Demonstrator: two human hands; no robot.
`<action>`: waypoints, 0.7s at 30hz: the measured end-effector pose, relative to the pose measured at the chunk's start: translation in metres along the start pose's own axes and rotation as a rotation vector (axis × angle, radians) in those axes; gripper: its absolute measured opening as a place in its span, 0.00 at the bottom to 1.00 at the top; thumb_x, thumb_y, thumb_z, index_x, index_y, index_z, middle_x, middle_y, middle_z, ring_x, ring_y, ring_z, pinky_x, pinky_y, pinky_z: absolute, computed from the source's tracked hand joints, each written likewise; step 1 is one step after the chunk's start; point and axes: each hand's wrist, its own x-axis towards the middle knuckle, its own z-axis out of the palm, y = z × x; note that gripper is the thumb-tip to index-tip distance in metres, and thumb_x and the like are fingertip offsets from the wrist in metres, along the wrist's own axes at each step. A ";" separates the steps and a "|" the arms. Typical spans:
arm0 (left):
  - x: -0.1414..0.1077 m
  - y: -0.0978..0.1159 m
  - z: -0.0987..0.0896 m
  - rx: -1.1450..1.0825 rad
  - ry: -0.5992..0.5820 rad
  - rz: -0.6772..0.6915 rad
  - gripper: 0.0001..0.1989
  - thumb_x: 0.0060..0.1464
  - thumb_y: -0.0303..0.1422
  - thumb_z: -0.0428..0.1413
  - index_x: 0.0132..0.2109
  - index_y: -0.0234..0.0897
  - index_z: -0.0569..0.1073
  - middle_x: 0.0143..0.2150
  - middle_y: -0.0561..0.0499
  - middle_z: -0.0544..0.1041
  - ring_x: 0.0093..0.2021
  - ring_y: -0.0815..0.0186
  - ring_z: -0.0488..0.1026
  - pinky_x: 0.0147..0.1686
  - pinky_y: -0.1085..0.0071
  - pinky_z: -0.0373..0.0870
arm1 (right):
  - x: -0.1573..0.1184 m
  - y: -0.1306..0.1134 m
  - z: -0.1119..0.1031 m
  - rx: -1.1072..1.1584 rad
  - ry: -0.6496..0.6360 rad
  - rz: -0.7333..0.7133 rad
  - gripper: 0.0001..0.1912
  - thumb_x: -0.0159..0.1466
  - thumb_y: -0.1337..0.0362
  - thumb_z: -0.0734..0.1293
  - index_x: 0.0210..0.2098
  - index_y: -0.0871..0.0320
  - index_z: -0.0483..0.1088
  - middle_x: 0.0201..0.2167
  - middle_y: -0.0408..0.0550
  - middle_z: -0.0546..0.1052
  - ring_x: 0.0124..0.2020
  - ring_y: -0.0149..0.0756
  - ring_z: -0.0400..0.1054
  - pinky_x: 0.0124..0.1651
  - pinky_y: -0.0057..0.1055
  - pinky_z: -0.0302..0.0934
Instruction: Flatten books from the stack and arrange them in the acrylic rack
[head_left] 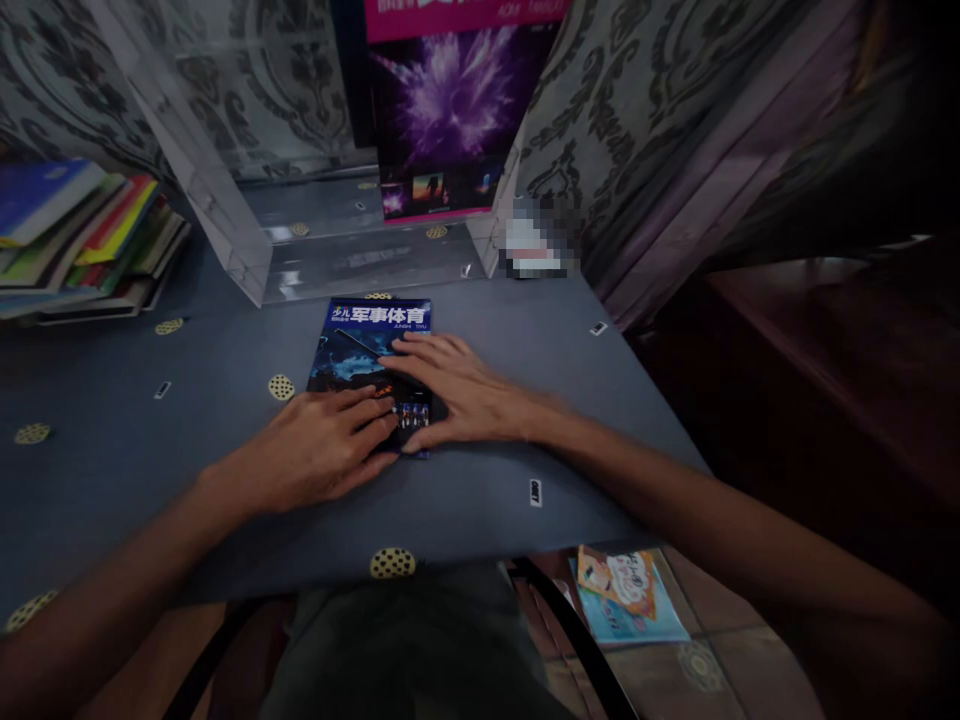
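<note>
Flat on bench point(480, 515) before clear rack point(244, 255): one blue book point(349, 350). Laid on top: left hand point(326, 445), fingers point(371, 410) slightly parted; right hand point(469, 400), fingers spread wider; nothing gripped, apparently pressing to keep flat.

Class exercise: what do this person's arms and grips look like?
The left forearm and right forearm are bare, with no sleeve or watch visible. The left grip and right grip are ungloved human hands, slim in build; no ring shows clearly.

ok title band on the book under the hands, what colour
The band is blue, best seen in the head view.
</note>
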 end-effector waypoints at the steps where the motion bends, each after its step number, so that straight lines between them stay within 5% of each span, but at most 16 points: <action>1: 0.000 0.000 0.001 0.022 0.015 0.011 0.19 0.70 0.40 0.46 0.52 0.35 0.77 0.55 0.42 0.80 0.56 0.53 0.77 0.50 0.57 0.78 | -0.001 -0.001 0.001 -0.024 -0.031 0.008 0.50 0.56 0.34 0.69 0.69 0.54 0.58 0.71 0.61 0.59 0.72 0.57 0.48 0.70 0.60 0.42; 8: 0.000 -0.004 0.009 0.044 0.120 -0.028 0.17 0.70 0.34 0.45 0.50 0.35 0.77 0.51 0.44 0.82 0.49 0.59 0.79 0.49 0.61 0.78 | -0.003 -0.006 -0.003 -0.033 -0.148 0.051 0.54 0.55 0.34 0.70 0.72 0.53 0.53 0.74 0.61 0.51 0.75 0.57 0.38 0.72 0.61 0.35; 16: -0.003 -0.041 0.037 0.057 0.203 -0.548 0.18 0.67 0.36 0.47 0.60 0.38 0.72 0.62 0.39 0.73 0.61 0.51 0.71 0.52 0.52 0.76 | 0.005 0.002 -0.022 0.004 -0.262 0.203 0.59 0.51 0.32 0.71 0.72 0.53 0.51 0.76 0.63 0.41 0.76 0.56 0.27 0.73 0.61 0.28; 21: 0.002 -0.062 0.058 -0.068 0.227 -0.634 0.21 0.65 0.39 0.48 0.60 0.36 0.72 0.62 0.38 0.73 0.64 0.47 0.68 0.58 0.47 0.69 | 0.016 0.006 -0.030 0.012 -0.210 0.333 0.58 0.54 0.33 0.70 0.73 0.57 0.51 0.75 0.64 0.39 0.76 0.58 0.26 0.73 0.59 0.27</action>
